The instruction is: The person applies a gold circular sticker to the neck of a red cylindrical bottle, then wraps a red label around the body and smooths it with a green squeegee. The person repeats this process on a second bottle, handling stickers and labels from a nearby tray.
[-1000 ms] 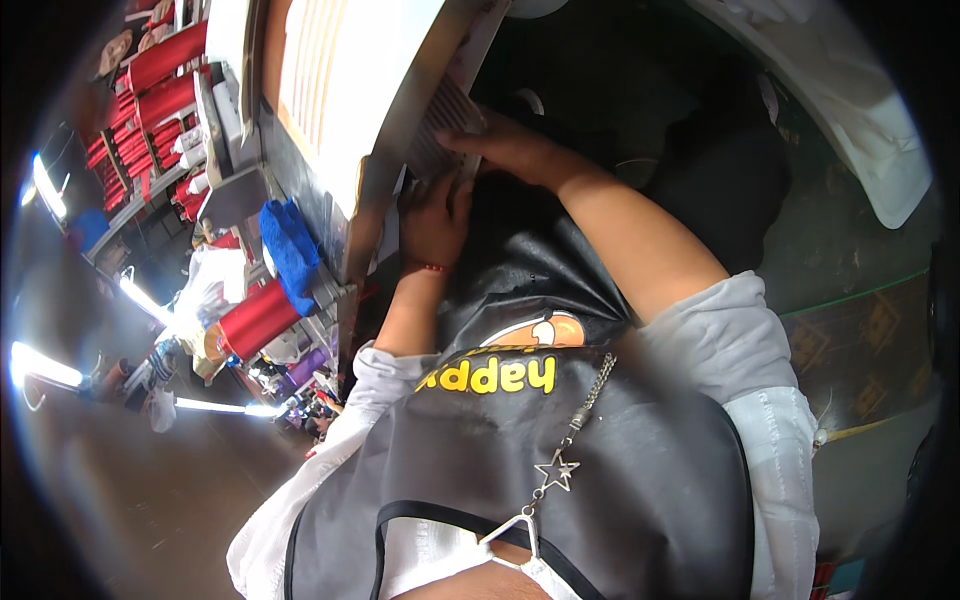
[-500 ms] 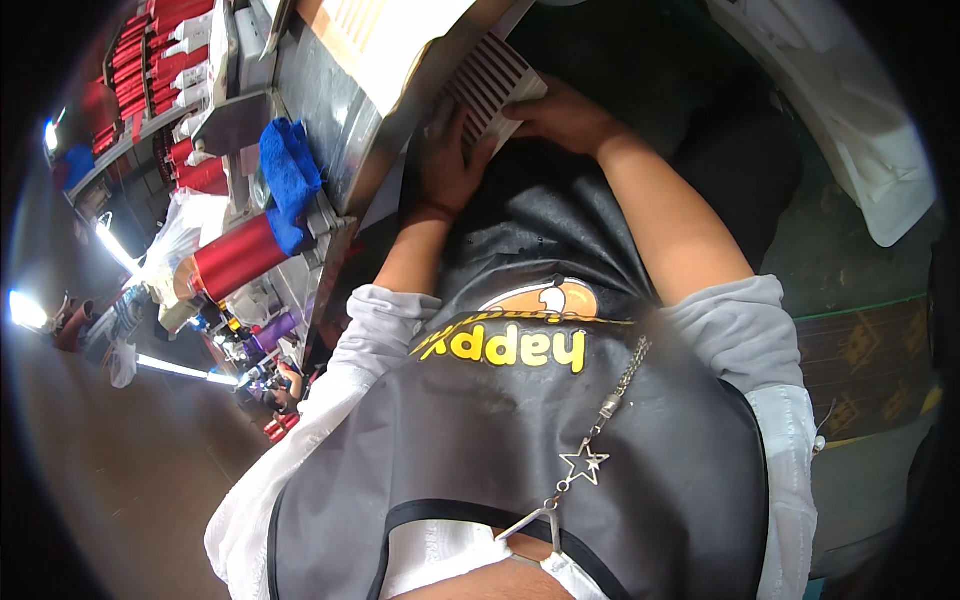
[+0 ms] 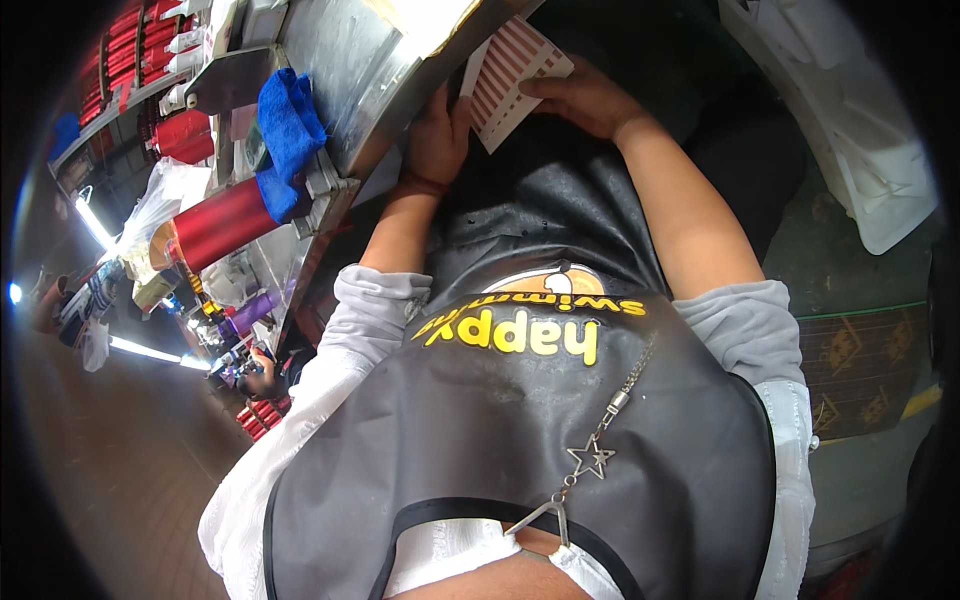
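Observation:
A white card with reddish-brown stripes is held tilted over my lap, by the edge of the workbench; whether it is one sheet or a thin stack I cannot tell. My right hand pinches its right edge, thumb on top and the other fingers partly behind it. Against the card's left edge, my left hand is closed, its thumb along the border and most of its fingers hidden. Below both hands spreads my black apron, with yellow lettering and a star-shaped chain pendant.
The metal workbench lies at upper left, with pale sheets on it. A blue cloth hangs near a red cylinder. Racks of red items stand farther left. A white plastic bin is at right.
The striped card has moved slightly right and turned, showing more of its striped face. My left hand has slid to its left edge; my right hand still grips it.

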Tool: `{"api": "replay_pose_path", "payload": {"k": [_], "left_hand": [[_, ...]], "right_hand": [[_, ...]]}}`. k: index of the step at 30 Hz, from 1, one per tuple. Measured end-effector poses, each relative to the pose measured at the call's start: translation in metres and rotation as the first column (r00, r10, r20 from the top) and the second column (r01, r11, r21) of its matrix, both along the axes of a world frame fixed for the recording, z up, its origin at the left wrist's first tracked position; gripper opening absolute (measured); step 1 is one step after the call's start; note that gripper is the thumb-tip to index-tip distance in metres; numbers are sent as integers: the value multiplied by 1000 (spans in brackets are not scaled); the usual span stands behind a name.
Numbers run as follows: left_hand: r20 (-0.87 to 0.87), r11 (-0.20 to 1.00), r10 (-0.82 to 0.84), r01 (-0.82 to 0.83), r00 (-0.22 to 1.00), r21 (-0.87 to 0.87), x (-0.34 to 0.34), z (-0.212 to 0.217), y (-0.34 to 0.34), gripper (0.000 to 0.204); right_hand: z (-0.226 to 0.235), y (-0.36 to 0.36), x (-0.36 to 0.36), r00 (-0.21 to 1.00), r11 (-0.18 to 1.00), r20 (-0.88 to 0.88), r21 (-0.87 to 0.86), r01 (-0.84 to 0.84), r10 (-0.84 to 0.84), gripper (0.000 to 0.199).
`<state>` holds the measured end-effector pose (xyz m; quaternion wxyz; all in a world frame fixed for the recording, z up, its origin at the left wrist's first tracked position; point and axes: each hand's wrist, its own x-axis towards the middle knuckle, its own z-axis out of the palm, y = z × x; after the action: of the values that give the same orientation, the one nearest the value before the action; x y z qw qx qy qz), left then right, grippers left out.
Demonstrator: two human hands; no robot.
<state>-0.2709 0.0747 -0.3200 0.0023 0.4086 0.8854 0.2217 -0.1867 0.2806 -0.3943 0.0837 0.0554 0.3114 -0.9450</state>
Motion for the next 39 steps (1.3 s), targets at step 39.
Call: {"api": "replay_pose_path", "payload": {"k": [39], "left_hand": [[162,986,-108,126,981,-109,-8,15,8,39]], "right_hand": [[-9,-7,-9,997,968,3,238,75,-78,63]]}}
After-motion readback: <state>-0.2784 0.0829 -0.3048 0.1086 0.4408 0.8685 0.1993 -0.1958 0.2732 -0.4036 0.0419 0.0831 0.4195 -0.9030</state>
